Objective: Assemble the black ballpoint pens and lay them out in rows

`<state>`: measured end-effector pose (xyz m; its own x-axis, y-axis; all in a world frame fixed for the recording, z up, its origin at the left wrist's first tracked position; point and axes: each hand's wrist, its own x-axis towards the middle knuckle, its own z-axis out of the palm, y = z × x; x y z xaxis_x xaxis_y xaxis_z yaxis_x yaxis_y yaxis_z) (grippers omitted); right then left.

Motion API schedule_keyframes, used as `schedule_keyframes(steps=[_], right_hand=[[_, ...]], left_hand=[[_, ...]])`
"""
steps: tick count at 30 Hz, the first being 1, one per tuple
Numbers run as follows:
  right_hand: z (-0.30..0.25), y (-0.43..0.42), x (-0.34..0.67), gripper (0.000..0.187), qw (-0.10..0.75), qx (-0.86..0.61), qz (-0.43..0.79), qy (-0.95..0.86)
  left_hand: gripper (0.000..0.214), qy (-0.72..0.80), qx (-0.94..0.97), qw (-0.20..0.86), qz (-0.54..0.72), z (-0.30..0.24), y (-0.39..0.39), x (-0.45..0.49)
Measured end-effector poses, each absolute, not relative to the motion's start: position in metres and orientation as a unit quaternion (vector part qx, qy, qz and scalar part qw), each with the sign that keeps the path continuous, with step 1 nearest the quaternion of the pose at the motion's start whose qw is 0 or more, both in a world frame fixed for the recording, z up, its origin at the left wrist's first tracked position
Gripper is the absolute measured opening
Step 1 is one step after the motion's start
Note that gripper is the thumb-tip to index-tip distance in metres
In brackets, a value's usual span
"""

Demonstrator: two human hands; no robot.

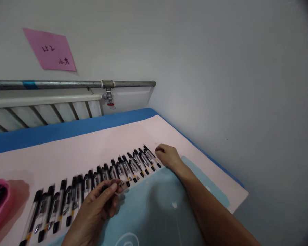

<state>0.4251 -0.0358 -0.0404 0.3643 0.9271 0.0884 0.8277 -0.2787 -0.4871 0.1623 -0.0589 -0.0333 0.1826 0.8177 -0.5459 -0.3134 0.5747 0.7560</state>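
Note:
A long slanting row of pens [63, 200] with clear barrels, black ends and yellow bands lies across the pink sheet. Shorter black-and-clear pieces [68, 201] lie among them. Over the row's lower edge, my left hand [97, 205] has its thumb and fingers closed together. Something small and black shows between those fingers, but I cannot make it out. At the row's far right end, my right hand [167, 156] rests with curled fingers beside the last pen [152, 155]. Its fingertips are partly hidden, so whatever they hold cannot be seen. Under both forearms spreads a light blue mat [154, 208].
A pink container [5, 201] with dark items inside stands at the left edge. The pink sheet [92, 143] covers a blue tabletop [74, 128] that meets the walls. Behind are a radiator [43, 114], a metal pipe [74, 84] with a red-handled valve, and a pink note [51, 51].

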Motion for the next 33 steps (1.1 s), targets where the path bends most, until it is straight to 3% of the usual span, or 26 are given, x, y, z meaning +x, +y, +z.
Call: schedule_keyframes(steps=[9,12,16,22,30,33], right_hand=[[-0.044,-0.04,0.423,0.019,0.203,-0.798,0.127,-0.554],[-0.036,-0.042,0.422,0.021,0.256,-0.792,0.113,-0.543],[-0.021,-0.054,0.391,0.02,0.402,-0.676,0.187,-0.588],[-0.015,-0.084,0.317,0.016,0.393,-0.466,0.299,-0.734],[-0.029,-0.081,0.304,0.017,0.414,-0.459,0.281,-0.734],[-0.033,-0.062,0.332,0.022,0.449,-0.56,0.287,-0.634]], left_hand=[[0.029,0.482,0.248,0.751,0.377,-0.033,-0.06,0.159],[0.026,0.465,0.24,0.758,0.39,-0.035,-0.06,0.158],[0.026,0.437,0.224,0.749,0.444,-0.038,-0.06,0.165],[0.032,0.406,0.245,0.739,0.479,-0.025,-0.077,0.183],[0.04,0.382,0.252,0.764,0.455,-0.03,-0.08,0.18],[0.038,0.384,0.274,0.74,0.479,-0.031,-0.069,0.172]])
